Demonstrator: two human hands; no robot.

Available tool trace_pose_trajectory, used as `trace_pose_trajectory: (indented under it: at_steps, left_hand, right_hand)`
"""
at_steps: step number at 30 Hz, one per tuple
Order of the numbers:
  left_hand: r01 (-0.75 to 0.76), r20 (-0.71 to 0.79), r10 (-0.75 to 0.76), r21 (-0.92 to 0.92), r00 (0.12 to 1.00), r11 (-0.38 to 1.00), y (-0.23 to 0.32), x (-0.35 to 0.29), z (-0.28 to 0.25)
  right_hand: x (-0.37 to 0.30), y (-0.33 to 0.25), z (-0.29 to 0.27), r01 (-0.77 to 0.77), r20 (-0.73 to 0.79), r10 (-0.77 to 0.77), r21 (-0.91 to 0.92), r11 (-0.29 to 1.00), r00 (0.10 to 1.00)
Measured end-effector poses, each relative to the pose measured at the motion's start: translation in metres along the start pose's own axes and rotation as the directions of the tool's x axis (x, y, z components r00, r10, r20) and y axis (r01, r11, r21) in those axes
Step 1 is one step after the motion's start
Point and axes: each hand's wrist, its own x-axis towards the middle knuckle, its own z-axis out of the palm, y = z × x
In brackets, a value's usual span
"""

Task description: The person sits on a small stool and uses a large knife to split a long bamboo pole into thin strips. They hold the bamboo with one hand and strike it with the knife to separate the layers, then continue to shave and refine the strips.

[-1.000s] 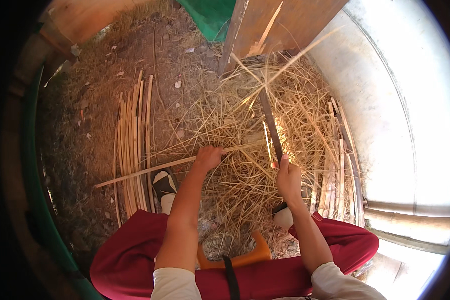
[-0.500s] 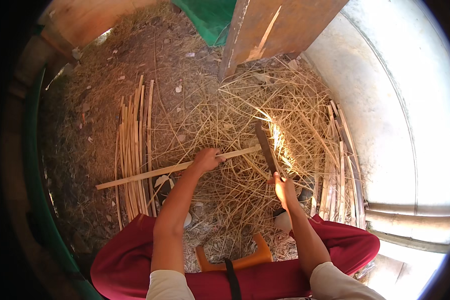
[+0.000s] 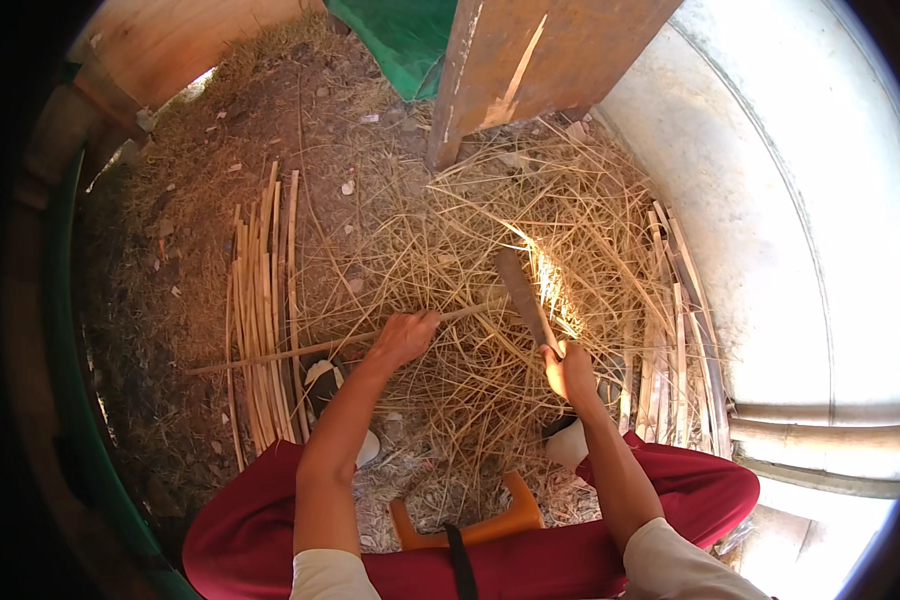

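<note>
My left hand (image 3: 406, 336) is closed round a long, narrow bamboo strip (image 3: 310, 350), which lies crosswise in front of me with its narrow edge turned up. The strip's left part passes over a bundle of pale strips; its right end lies near the blade, over the shavings. In my right hand (image 3: 570, 372) is the handle of a machete (image 3: 522, 293), its broad dark blade pointing away from me and slightly left. A heap of thin bamboo shavings (image 3: 460, 250) spreads under both hands.
Pale strips (image 3: 260, 300) lie lengthwise on the ground at left, more strips (image 3: 670, 340) at right. Beyond the shavings stands a wooden board (image 3: 560, 60) beside green cloth (image 3: 400, 45). A pale curved wall (image 3: 760, 170) closes the right side. An orange stool (image 3: 470, 520) shows between my legs.
The bamboo strip has turned from its broad face to its narrow edge in my left hand. The machete blade has tilted and now shows its broad side.
</note>
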Motion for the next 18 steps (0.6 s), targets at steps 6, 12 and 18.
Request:
trace_pose_trajectory:
  at_steps: [6,12,18]
  left_hand:
    - [0.170,0.094,-0.162,-0.080,0.982,0.982,0.002,0.003,0.001]
    - [0.296,0.216,-0.246,-0.242,0.945,0.924,0.014,0.007,-0.010]
    - [0.274,0.179,-0.235,-0.238,0.955,0.932,0.014,0.010,-0.006]
  right_hand:
    - [-0.027,-0.033,0.009,0.123,-0.337,-0.105,0.032,0.992,0.936]
    - [-0.018,-0.011,0.056,0.124,-0.089,-0.133,-0.097,0.988,0.987]
    - [-0.006,-0.014,0.051,0.121,-0.135,-0.117,0.021,0.992,0.984]
